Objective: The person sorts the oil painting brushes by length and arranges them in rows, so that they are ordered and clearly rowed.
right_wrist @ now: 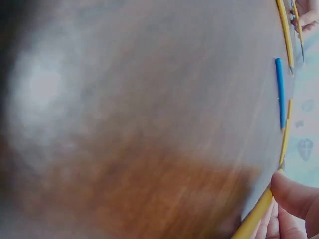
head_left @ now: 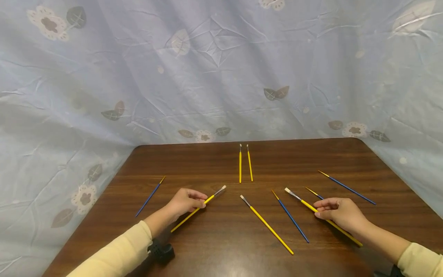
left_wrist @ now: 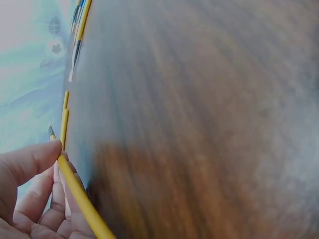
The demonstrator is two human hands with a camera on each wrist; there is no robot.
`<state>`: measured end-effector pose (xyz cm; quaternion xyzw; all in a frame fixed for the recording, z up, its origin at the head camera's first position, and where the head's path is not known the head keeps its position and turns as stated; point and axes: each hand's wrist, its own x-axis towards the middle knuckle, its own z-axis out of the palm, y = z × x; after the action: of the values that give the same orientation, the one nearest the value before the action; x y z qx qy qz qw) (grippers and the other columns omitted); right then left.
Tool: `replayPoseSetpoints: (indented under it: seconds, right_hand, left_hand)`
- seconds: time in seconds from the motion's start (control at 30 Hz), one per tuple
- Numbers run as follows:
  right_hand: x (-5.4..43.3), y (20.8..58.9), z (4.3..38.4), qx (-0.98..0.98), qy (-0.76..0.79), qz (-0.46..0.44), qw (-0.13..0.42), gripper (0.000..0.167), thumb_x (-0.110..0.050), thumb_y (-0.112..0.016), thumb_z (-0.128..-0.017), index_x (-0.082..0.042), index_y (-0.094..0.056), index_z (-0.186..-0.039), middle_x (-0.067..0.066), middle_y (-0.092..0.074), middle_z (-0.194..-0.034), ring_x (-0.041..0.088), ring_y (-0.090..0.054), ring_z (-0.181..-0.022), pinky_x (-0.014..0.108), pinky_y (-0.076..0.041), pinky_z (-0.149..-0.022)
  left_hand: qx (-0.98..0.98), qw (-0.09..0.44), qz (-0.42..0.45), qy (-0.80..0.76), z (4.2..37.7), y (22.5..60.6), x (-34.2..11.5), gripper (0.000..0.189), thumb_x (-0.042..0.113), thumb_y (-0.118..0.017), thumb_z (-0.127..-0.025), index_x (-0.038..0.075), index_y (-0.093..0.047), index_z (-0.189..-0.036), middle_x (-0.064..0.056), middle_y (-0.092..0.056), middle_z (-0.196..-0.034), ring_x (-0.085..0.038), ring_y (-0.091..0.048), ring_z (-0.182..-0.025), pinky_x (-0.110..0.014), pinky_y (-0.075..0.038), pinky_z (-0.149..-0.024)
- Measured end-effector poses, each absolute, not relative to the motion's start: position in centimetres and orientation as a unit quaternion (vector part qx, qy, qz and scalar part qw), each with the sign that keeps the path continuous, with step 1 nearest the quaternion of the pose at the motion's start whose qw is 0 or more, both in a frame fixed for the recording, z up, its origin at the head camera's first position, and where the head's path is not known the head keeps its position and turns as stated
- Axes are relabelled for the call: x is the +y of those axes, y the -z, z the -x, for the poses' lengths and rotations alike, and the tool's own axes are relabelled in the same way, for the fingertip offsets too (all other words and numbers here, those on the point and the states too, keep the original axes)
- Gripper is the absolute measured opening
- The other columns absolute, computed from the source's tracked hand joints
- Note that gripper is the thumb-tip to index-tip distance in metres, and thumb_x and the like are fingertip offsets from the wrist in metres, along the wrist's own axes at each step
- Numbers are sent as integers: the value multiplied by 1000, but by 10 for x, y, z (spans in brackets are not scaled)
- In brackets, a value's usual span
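Note:
My left hand pinches a yellow-handled paintbrush between thumb and fingers, its pale bristles pointing away to the right. In the left wrist view the thumb presses on that handle. On the other side, my right hand pinches another yellow paintbrush, bristles pointing away to the left. The right wrist view shows the thumb on its handle. Just beyond the right fingers lies a thin blue paintbrush, partly hidden by the hand. Between the hands lie a yellow paintbrush and a blue paintbrush.
Two yellow paintbrushes, one left and one right, lie side by side near the back of the brown table. A blue paintbrush is at far left, another at far right. Patterned cloth hangs behind.

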<state>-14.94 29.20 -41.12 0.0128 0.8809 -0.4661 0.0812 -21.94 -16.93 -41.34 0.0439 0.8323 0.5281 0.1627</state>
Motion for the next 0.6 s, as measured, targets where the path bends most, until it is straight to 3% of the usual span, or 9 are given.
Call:
replayPoseSetpoints:
  seconds: [0.33,0.6]
  right_hand:
    - [285,408,151,868,487,13,97,37,-15,-74,-87,7,-64,-115,7,-65,-95,20,-60,-87,24,-55,-72]
    - [276,392,167,876,474,18,83,36,-22,-73,-89,1,-67,-116,6,-66,-100,21,-59,-92,26,-55,-74]
  left_hand:
    - [827,172,-36,-534,222,404,-168,30,5,-71,-86,-3,-68,-115,-6,-67,-94,-21,-65,-89,-42,-58,-79]
    - [817,153,-13,-556,224,408,-167,29,4,-71,-86,-2,-69,-115,-5,-68,-94,-18,-65,-88,-35,-58,-75]
